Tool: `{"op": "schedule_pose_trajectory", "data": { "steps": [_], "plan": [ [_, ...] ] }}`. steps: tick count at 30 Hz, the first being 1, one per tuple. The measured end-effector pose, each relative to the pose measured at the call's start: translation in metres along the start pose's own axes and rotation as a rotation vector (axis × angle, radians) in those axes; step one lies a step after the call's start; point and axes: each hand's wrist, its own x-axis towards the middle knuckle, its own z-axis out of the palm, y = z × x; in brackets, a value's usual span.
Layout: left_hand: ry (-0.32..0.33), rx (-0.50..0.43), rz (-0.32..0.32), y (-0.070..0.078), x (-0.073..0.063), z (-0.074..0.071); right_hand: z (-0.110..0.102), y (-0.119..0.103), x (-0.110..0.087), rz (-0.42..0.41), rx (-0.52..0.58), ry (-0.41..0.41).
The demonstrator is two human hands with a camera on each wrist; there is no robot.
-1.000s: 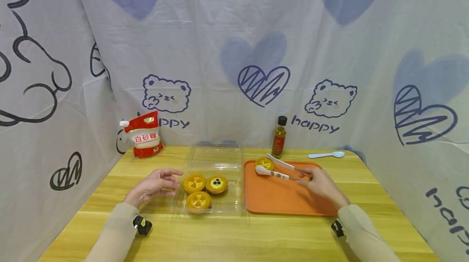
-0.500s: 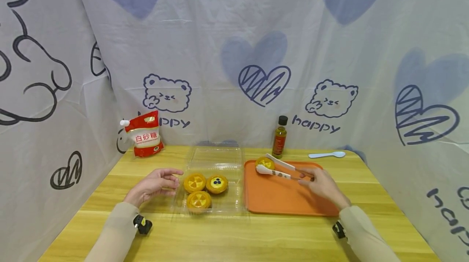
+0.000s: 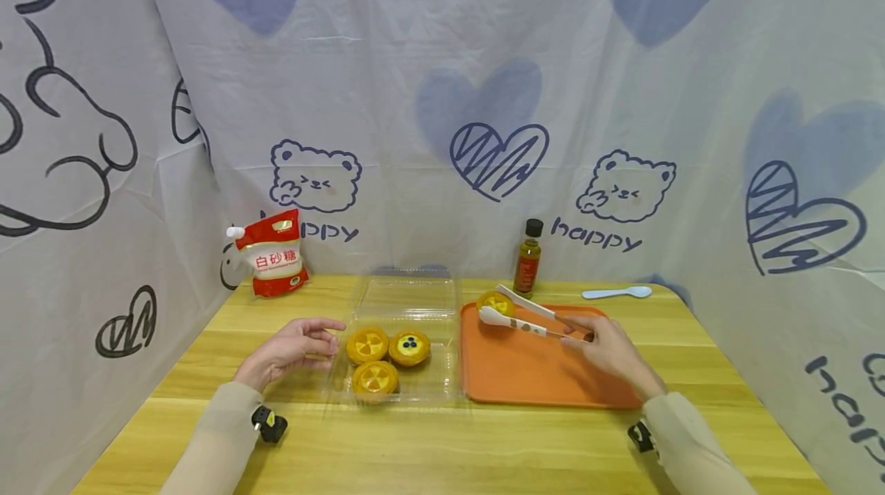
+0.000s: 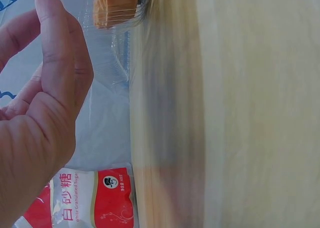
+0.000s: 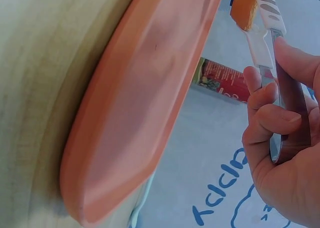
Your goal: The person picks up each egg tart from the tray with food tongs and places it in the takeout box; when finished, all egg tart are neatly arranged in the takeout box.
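My right hand holds a pair of tongs with white tips and metal arms, fingers and thumb curled round the handle. Between the tips is an egg tart, over the far left corner of the orange tray. In the right wrist view the tart shows apart from the tray surface. My left hand is beside the left wall of a clear plastic box, fingers loosely bent and nothing in them. Inside that box sit two egg tarts with yellow wedges and one egg tart with dark berries.
A red and white bag of sugar stands at the back left. Behind the tray is a small bottle with a black cap. A pale spoon lies at the back right of the wooden table. The box's lid leans back.
The tongs and the tart between their tips have shifted slightly up and to the left, toward the tray's far left corner. My left hand has kept its place.
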Motion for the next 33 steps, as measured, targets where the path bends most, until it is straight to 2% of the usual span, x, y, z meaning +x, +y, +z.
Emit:
{"op": "schedule_pose_trajectory", "data": {
  "steps": [6, 12, 21, 33],
  "plan": [
    [-0.004, -0.007, 0.007, 0.001, 0.002, 0.001, 0.001, -0.004, -0.003, -0.017, -0.015, 0.010],
    [-0.004, -0.011, 0.009, 0.001, 0.000, 0.001, 0.001, -0.013, -0.004, -0.037, 0.018, -0.007],
    [-0.009, -0.021, 0.016, 0.002, -0.003, 0.001, -0.001, -0.032, -0.003, -0.123, 0.032, -0.008],
    [0.005, -0.019, 0.010, 0.000, 0.000, 0.001, -0.004, -0.044, -0.006, -0.148, 0.033, -0.036]
  ]
}}
